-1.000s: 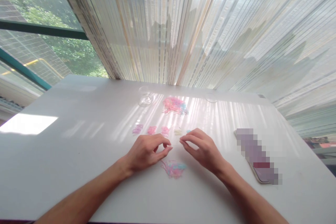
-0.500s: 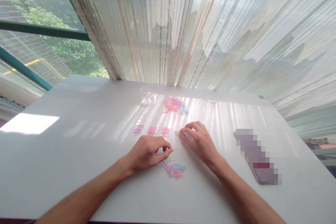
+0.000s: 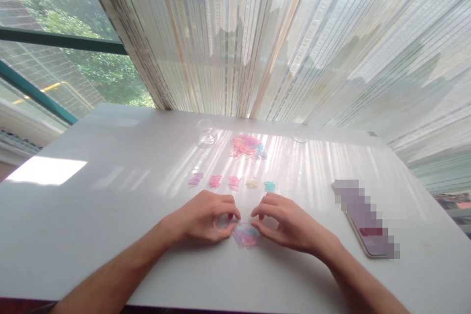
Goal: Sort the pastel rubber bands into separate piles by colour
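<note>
Pastel pieces in the near pile [image 3: 246, 236] lie on the white table [image 3: 110, 255] between the two hands, at the tips of both. They look very light, thin and smooth, probably a little springy and hard to break; too small to tell exactly what they are. Because they overlap and could snag on one another, a fingertip pinch on one loose end at the pile's rim seems the surest hold.

From the left: the left hand [image 3: 208, 217] curls at the pile's upper left edge, thumb and forefinger a little parted, with no piece clearly held — a reddish spot behind the forefinger is too blurred to name. Beyond the hands runs a row: purple cluster [image 3: 196, 179], red-pink cluster [image 3: 215, 181], pink cluster [image 3: 233, 183], cream cluster [image 3: 251, 183], blue cluster [image 3: 270, 186]. The right hand [image 3: 289, 218] faces the pile's upper right edge, thumb and forefinger slightly apart, nothing visible between them.

Half a second ago, the left thumb and forefinger were closer together, clear of the pile's middle; the right fingertips were at the cream cluster — now they have come down beside the pile, leaving the blue cluster uncovered.
</note>
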The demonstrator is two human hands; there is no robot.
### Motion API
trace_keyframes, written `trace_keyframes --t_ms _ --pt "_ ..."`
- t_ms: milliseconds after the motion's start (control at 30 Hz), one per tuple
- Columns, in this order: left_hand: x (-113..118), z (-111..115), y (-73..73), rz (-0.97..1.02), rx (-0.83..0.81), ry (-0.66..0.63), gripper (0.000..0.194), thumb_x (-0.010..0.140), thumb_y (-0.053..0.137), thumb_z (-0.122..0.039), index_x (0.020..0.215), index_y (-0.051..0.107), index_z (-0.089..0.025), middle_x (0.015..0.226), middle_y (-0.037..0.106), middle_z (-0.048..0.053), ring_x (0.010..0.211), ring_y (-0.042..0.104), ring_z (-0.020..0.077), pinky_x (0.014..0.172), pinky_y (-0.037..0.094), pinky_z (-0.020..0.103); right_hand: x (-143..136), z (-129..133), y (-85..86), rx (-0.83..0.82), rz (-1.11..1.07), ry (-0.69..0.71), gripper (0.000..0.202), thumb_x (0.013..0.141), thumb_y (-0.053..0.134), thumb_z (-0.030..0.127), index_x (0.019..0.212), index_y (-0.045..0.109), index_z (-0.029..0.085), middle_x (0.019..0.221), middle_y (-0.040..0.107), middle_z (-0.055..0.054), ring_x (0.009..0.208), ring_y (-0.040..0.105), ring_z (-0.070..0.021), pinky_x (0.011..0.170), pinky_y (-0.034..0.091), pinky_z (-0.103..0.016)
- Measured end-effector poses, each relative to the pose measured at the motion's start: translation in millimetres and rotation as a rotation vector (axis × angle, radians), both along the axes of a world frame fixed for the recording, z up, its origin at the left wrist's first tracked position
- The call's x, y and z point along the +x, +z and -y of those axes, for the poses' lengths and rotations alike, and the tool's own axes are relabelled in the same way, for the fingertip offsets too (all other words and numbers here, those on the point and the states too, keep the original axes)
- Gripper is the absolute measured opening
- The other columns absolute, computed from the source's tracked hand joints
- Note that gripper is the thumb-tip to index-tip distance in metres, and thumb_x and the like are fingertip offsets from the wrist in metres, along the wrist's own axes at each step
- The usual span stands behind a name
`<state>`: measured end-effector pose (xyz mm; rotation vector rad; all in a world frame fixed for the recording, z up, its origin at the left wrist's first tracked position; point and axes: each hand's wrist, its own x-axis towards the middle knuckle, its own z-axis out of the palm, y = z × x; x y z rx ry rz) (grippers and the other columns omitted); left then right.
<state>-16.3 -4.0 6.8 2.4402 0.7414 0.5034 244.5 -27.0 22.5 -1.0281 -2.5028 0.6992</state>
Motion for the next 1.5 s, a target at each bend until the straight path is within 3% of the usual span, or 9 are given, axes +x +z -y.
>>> trace_keyframes --t_ms 133,267,467,733,933,1167,1500 --pt "-5.1 -2.8 2.2 -0.008 -0.021 0.015 0.025 0.077 0.058 -0.008 0.092 0.071 -0.023 0.083 0.070 -0.003 0.062 0.057 0.0094 0.057 0.038 0.022 -2.7 4.5 2.3 -0.062 0.044 0.038 0.014 0.091 0.070 0.034 0.097 0.070 0.021 0.083 0.066 -0.004 0.078 0.059 -0.0185 0.070 0.046 -0.030" --pt "-8.8 -3.9 5.8 -0.058 -0.056 0.028 0.019 0.074 0.065 -0.010 0.086 0.071 -0.023 0.081 0.069 -0.004 0.064 0.059 0.0094 0.059 0.039 0.021 -3.6 5.6 0.3 -0.076 0.089 0.037 0.026 0.086 0.077 0.043 0.098 0.069 0.021 0.086 0.065 -0.003 0.079 0.058 -0.0189 0.070 0.045 -0.030" --pt "-7.3 -1.7 6.3 -0.071 -0.083 0.005 0.012 0.075 0.073 -0.017 0.086 0.073 -0.024 0.078 0.069 -0.005 0.064 0.060 0.0098 0.061 0.041 0.021 -5.6 6.3 -3.2 -0.078 0.091 0.055 0.020 0.092 0.072 0.040 0.097 0.070 0.021 0.086 0.067 -0.003 0.079 0.061 -0.0178 0.072 0.045 -0.030" --pt "-2.8 0.4 5.7 -0.091 -0.084 -0.033 0.009 0.082 0.070 -0.015 0.081 0.075 -0.023 0.078 0.071 -0.004 0.062 0.060 0.0091 0.060 0.040 0.021 -6.1 3.6 -4.3 -0.061 0.084 0.046 0.015 0.095 0.068 0.036 0.096 0.071 0.021 0.082 0.066 -0.002 0.075 0.060 -0.0166 0.070 0.046 -0.029" --pt "-1.5 1.9 3.0 -0.040 -0.057 -0.033 0.005 0.084 0.072 -0.022 0.088 0.075 -0.023 0.080 0.071 -0.002 0.063 0.062 0.0101 0.060 0.041 0.022 -2.9 3.2 -2.1 -0.052 0.076 0.040 0.015 0.095 0.067 0.035 0.097 0.071 0.021 0.080 0.066 -0.002 0.074 0.060 -0.0169 0.069 0.046 -0.029" --pt "2.0 3.6 -3.1 -0.077 -0.022 -0.066 0.030 0.071 0.086 -0.031 0.096 0.071 -0.023 0.087 0.073 -0.004 0.068 0.064 0.0129 0.061 0.039 0.025 0.3 2.8 1.2 -0.025 0.066 0.022 0.006 0.092 0.063 0.019 0.090 0.069 0.020 0.076 0.064 -0.001 0.070 0.056 -0.0166 0.067 0.044 -0.029" --pt "3.9 5.4 -1.4 -0.015 -0.076 -0.068 0.006 0.088 0.070 -0.027 0.089 0.074 -0.022 0.082 0.072 -0.002 0.064 0.063 0.0107 0.061 0.041 0.024 -3.8 4.9 2.8 -0.053 0.026 0.048 0.010 0.090 0.071 0.029 0.088 0.068 0.020 0.074 0.063 0.000 0.069 0.056 -0.0154 0.065 0.042 -0.027"
